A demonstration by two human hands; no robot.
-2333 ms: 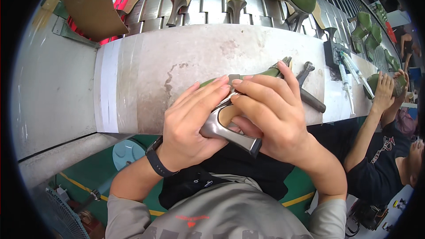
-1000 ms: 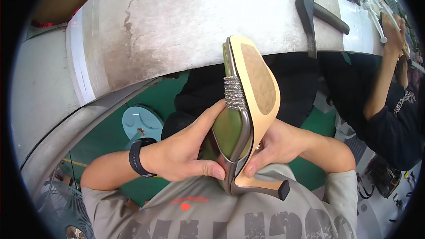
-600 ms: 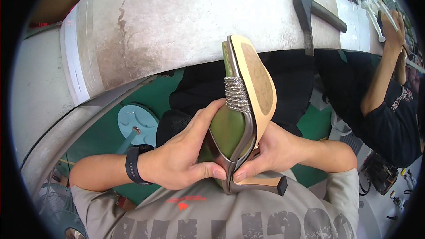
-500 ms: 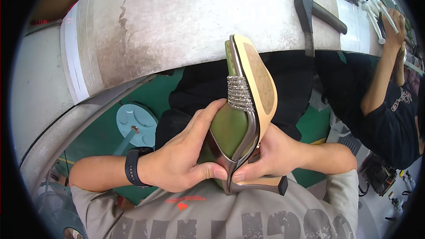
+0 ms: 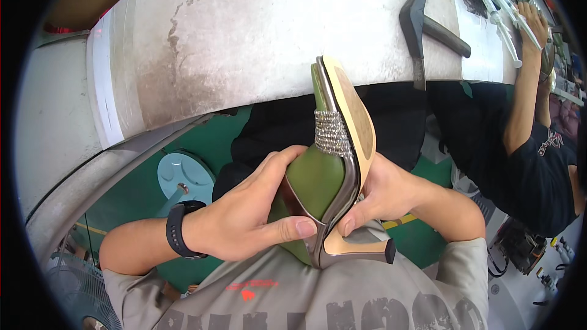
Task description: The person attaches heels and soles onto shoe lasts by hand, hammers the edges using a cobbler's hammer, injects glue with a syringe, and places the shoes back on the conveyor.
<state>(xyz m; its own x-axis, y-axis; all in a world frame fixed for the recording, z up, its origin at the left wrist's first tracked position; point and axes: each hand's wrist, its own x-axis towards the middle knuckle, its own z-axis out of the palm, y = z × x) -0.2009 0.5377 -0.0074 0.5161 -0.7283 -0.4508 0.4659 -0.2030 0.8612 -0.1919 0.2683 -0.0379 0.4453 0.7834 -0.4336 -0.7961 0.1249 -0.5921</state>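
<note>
Held up in front of my chest is a high-heeled shoe (image 5: pixel 335 211) on a green shoe last (image 5: pixel 315 181). Its toe points away from me, and its beige sole (image 5: pixel 351 113) is turned to the right. Dark metallic trim edges it, and rows of glittering stones (image 5: pixel 331 132) band the forefoot. My left hand (image 5: pixel 241 223) is closed round the last's left side, thumb pressed near the heel. My right hand (image 5: pixel 386 190) grips from the sole side, thumb by the arch; its other fingers are mostly hidden. The slim heel (image 5: pixel 361 253) sticks out to the right near my shirt.
A pale, stained worktable (image 5: pixel 244 36) curves across the far side. On it lie a hammer (image 5: pixel 414 21) and, farther right, clear syringe-like tubes (image 5: pixel 502 15). At right a co-worker's arm (image 5: pixel 524 98) reaches to the table. A light-blue round stool base (image 5: pixel 183 174) stands on the green floor.
The shoe has turned slightly, so less of its sole shows. My right thumb has shifted up and away from the heel top. My left hand keeps its hold.
</note>
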